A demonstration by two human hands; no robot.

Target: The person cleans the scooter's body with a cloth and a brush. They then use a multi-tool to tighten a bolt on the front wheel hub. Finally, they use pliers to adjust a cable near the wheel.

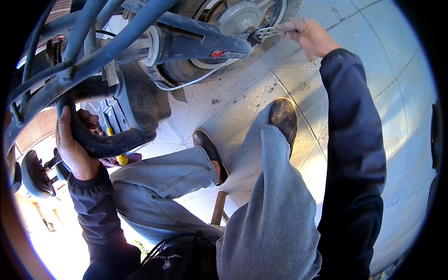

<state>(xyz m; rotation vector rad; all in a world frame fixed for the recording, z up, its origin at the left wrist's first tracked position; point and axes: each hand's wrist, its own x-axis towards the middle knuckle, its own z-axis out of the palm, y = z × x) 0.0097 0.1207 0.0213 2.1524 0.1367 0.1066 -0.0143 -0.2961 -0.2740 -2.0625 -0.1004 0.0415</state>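
Observation:
At the upper right, my right hand [309, 35] pinches a flat silver metal piece with cut-out holes [267, 32]. Its far end meets a dark fitting [254, 38] beside the hub of a wheel [240, 19]; whether it is engaged on it, I cannot tell. My left hand [76, 144] is wrapped round a thick black curved tube [105, 144] on the left, thumb along the outside and fingertips showing through the bend. Above the tube runs a dark shock absorber [200, 44] with a red mark, reaching down towards the wheel.
Blue-grey frame tubes [79, 60] cross the upper left. A dark boxy housing [142, 95] adjoins the black tube, and a thin silver cable [186, 85] hangs under the shock absorber. Yellow-handled tools [122, 159] lie below. My shoes [283, 116] stand on the tiled floor [233, 112]; a wooden leg [218, 207] shows between my legs.

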